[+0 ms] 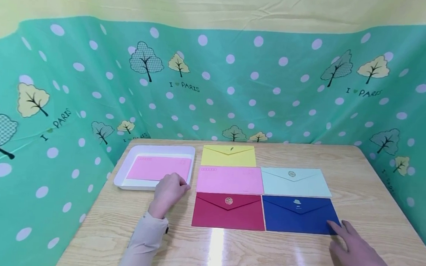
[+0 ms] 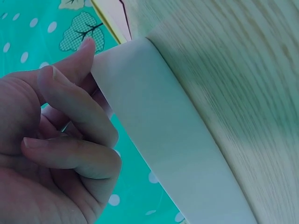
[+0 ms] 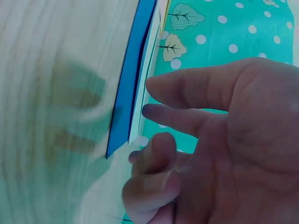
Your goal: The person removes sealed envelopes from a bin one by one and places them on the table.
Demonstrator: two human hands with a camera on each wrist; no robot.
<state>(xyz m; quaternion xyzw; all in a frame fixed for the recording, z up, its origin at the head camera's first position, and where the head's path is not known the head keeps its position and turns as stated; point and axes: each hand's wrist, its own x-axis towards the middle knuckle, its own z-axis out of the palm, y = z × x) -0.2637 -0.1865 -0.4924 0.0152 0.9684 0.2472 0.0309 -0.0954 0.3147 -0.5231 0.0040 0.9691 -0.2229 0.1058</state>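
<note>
My left hand point(image 1: 170, 189) is at the front right corner of a white tray point(image 1: 122, 178), where a pink envelope point(image 1: 158, 168) lies flat. In the left wrist view, several fingers point(image 2: 88, 161) are curled beside the tray's outer wall point(image 2: 145, 112); the rim hides part of the hand, so whether it pinches anything is unclear. My right hand point(image 1: 362, 252) hovers at the right edge of a dark blue envelope point(image 1: 300, 217), thumb and index apart, holding nothing. Left of the blue one is a dark red envelope point(image 1: 228, 216).
Behind the dark red envelope lie another pink envelope point(image 1: 229, 181) and a yellow envelope point(image 1: 229, 159). A pale mint envelope point(image 1: 294, 188) lies behind the blue one. The wooden table point(image 1: 263, 260) is bordered by a green dotted cloth point(image 1: 220, 88) at the back and sides.
</note>
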